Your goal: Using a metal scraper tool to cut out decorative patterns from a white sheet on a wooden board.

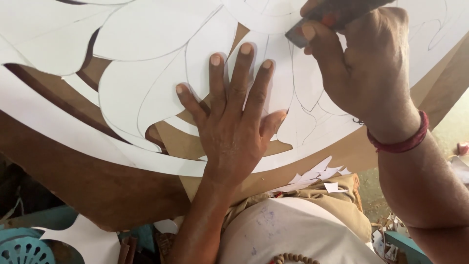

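a brown board [122, 190] serves as bench, under a thin white paper stencil [146, 83]. the left hand [232, 122] lies flat, fingers spread, pinning it. the right hand [361, 63] is clenched on a dark knife [312, 27]. the paper looks light, floppy, easily torn; best held beside the cut.

Bare hands, bare forearms, no sleeves reaching the wrists. Left hand [229, 132] without rings or bands, nails short. Right hand [364, 68] ringed at the wrist by a red thread band [400, 142], wound in several strands. Pale, off-white shirt [288, 234] over the torso, faintly smudged with bluish marks. Brown wooden bead string [293, 257] at the lower edge, below the shirt front.
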